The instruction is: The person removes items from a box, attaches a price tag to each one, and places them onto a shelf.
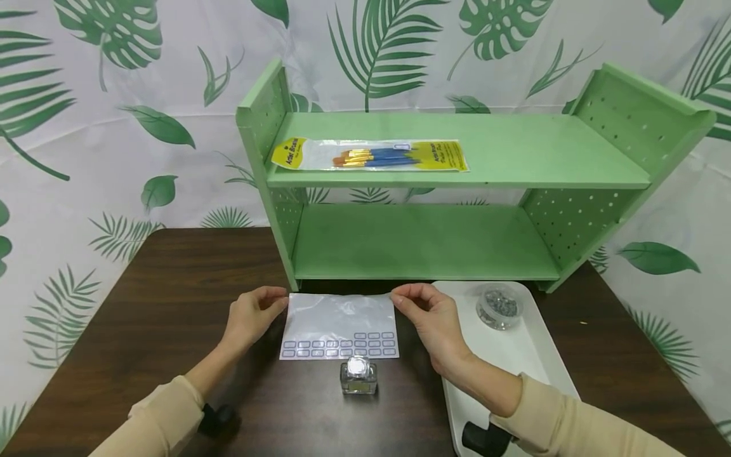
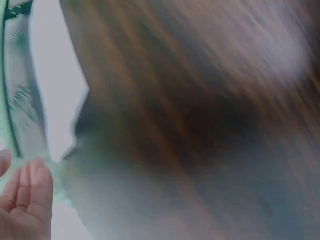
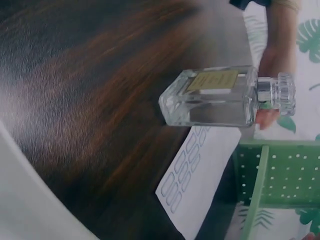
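While our right fingers (image 1: 407, 306) pinch the sheet (image 1: 339, 317), probably to steady its corner, we cannot tell whether our left fingers (image 1: 277, 308) grip.

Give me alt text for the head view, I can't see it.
A person's right hand pinches one far corner of a white sheet on a dark table, the left hand at the other. A glass bottle stands just in front; a white tray holding a clear tub lies to the right. Behind, a green shelf bears packaged paintbrushes.
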Tool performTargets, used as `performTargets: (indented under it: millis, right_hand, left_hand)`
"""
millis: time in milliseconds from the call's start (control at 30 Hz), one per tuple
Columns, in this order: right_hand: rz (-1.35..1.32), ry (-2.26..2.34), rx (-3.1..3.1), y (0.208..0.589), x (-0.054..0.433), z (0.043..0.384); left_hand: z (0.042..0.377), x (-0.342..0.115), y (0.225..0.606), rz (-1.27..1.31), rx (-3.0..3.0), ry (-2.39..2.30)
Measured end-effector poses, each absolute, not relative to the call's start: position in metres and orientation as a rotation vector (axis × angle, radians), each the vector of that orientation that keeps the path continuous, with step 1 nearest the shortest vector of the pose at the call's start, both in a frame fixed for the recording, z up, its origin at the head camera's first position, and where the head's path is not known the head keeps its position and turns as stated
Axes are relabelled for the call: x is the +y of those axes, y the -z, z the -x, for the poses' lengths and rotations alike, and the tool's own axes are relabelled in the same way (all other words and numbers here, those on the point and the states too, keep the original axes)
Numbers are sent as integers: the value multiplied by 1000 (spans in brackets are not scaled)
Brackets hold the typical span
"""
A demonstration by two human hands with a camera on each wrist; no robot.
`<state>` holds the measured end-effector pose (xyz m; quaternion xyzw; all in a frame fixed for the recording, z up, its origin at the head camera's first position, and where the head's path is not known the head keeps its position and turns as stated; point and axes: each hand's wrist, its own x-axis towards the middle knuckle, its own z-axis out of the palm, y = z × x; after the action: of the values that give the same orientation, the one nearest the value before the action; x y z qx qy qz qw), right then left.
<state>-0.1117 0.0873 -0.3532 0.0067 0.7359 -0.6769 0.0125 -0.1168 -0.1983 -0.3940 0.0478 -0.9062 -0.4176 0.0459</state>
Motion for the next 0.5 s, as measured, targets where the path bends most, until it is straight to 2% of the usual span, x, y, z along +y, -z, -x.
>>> performTargets:
  millis: [133,267,500]
  right_hand:
    - [210,2069,2448,352,88,110]
    - [559,1975,2664,352,88,106]
    - [984,1873,2861,354,85,102]
  left_hand:
    - [111,-176,373,-9,-2680,1743]
    - [105,-148,353,90,-2619,2207]
    - [98,-117,336,123,-2653,2438]
